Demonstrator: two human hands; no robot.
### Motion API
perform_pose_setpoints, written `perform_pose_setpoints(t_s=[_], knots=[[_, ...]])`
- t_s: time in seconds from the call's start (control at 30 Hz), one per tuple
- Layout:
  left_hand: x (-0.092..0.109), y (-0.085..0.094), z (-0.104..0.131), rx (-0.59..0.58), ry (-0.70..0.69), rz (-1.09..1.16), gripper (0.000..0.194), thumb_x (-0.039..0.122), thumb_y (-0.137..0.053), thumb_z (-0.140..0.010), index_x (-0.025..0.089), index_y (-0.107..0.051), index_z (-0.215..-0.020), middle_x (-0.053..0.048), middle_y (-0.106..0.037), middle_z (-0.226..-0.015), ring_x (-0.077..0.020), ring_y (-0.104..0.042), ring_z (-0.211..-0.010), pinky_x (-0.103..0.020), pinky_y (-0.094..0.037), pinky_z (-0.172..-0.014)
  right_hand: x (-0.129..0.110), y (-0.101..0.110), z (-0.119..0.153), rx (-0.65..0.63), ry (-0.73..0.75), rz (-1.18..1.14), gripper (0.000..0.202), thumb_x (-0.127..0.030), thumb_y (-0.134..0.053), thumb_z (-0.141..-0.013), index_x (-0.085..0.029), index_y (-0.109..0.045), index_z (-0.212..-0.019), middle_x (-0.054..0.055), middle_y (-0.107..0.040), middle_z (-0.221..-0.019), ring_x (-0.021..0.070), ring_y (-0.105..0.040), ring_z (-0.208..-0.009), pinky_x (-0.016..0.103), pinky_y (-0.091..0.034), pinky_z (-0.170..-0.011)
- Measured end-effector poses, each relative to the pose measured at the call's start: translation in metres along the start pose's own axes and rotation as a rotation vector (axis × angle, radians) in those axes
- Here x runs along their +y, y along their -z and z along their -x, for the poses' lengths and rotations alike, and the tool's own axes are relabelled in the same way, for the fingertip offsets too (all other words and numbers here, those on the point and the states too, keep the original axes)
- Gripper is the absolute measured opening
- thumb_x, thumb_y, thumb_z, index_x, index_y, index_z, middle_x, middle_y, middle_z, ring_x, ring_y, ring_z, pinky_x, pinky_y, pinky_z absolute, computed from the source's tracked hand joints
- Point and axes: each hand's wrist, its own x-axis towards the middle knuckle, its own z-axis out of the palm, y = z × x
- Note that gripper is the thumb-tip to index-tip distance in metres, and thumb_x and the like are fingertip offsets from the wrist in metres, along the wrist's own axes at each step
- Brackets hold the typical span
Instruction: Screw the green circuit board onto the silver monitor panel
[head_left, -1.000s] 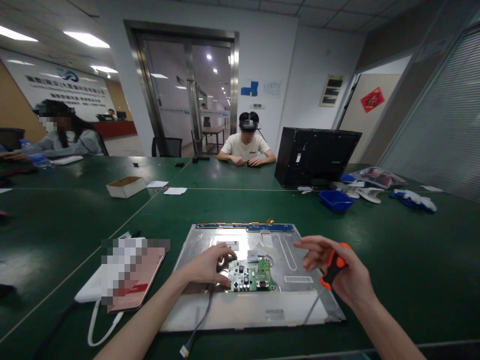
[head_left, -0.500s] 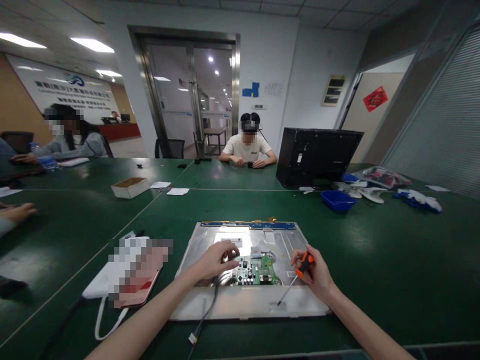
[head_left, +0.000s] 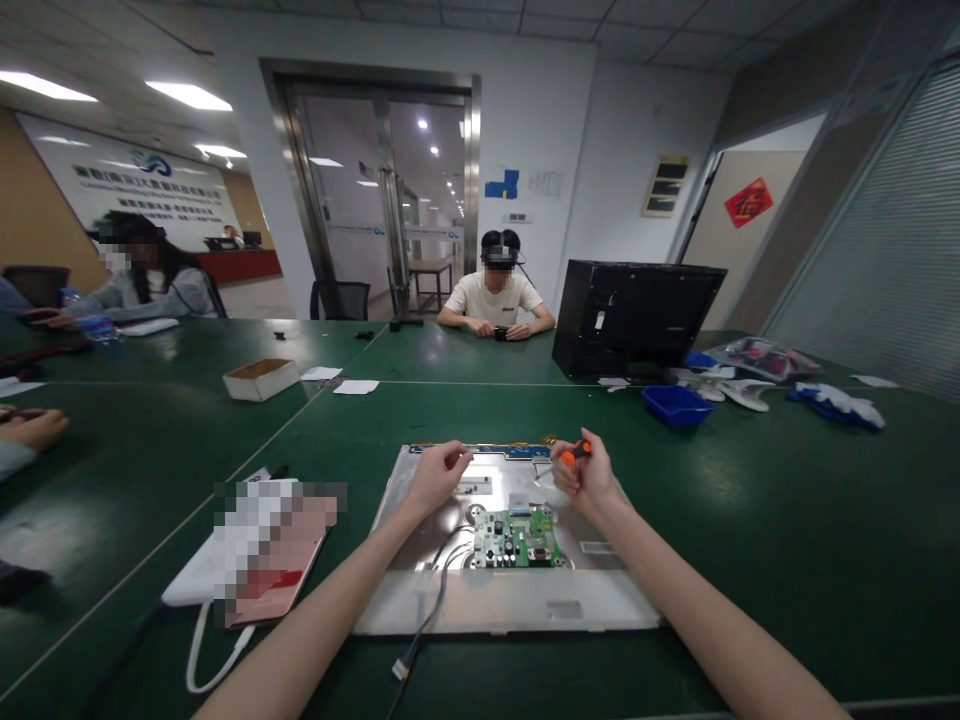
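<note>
Green circuit board (head_left: 517,540) | nearer wearer than left hand (head_left: 437,478), grip unclear | right hand (head_left: 596,485) gripping screwdriver (head_left: 577,453)

head camera | worn at head height | faces forward-down | green table (head_left: 787,560) near

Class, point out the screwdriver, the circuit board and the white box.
Screwdriver (head_left: 577,453), head view: its handle.
Circuit board (head_left: 517,540), head view: its middle.
White box (head_left: 264,386), head view: its near wall.

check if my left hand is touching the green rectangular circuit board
Apart: the head view plainly shows flat silver metal panel between your left hand and the circuit board.
</note>
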Motion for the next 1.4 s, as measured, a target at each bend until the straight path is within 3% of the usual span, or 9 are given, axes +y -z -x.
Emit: perform_pose_setpoints(t_s=[0.17,0.33,0.57,0.87,1.4], knots=[[-0.015,-0.007,-0.007,-0.050,-0.013,-0.046,0.023,0.027,-0.048,-0.085,0.014,-0.062,-0.073,-0.001,-0.059,-0.063,-0.0138,-0.050,-0.059,-0.023,-0.032,-0.056,0.016,-0.017,-0.027,-0.059,-0.021,-0.032,0.051,-0.059,-0.035,-0.080,-0.018,-0.056,-0.059,-0.007,-0.025,-0.031,0.0067,-0.015,-0.030,0.020,-0.014,-0.031],[-0.024,-0.007,0.006,-0.105,-0.064,-0.103,0.013,0.022,-0.053,-0.082,0.016,-0.064,-0.078,-0.004,-0.063,-0.076,-0.0172,-0.054,-0.072,-0.026,-0.035,-0.066,0.028,-0.004,-0.025,-0.074,-0.024,-0.043,0.053,-0.060,-0.036,-0.081,-0.016,-0.059,-0.062,-0.008,-0.027,-0.032,0.0062,-0.014,-0.030,0.020,-0.011,-0.031],[-0.018,-0.006,0.010,-0.210,-0.149,-0.189,0.013,0.029,-0.059,-0.080,0.017,-0.063,-0.083,-0.004,-0.062,-0.076,-0.0187,-0.054,-0.076,-0.027,-0.037,-0.068,0.028,0.009,-0.026,-0.083,-0.033,-0.006,0.053,-0.059,-0.037,-0.082,-0.015,-0.060,-0.063,-0.006,-0.034,-0.034,0.0058,-0.016,-0.029,0.020,-0.011,-0.030],[-0.014,-0.002,0.010,-0.276,-0.202,-0.196,0.011,0.015,-0.054,-0.075,0.017,-0.063,-0.081,-0.004,-0.060,-0.078,-0.0183,-0.053,-0.076,-0.026,-0.038,-0.067,0.034,0.009,-0.027,-0.062,-0.024,0.026,0.051,-0.057,-0.038,-0.081,-0.015,-0.060,-0.063,-0.005,-0.037,-0.034,0.0057,-0.017,-0.029,0.020,-0.012,-0.030],[-0.016,-0.004,0.011,-0.269,-0.133,-0.074,0.010,0.017,-0.056,-0.080,0.016,-0.064,-0.084,-0.006,-0.065,-0.083,-0.0191,-0.057,-0.078,-0.027,-0.041,-0.072,0.034,0.009,-0.029,-0.032,-0.015,0.043,0.051,-0.057,-0.042,-0.080,-0.014,-0.061,-0.063,-0.004,-0.039,-0.038,0.0049,-0.020,-0.030,0.020,-0.012,-0.030]])
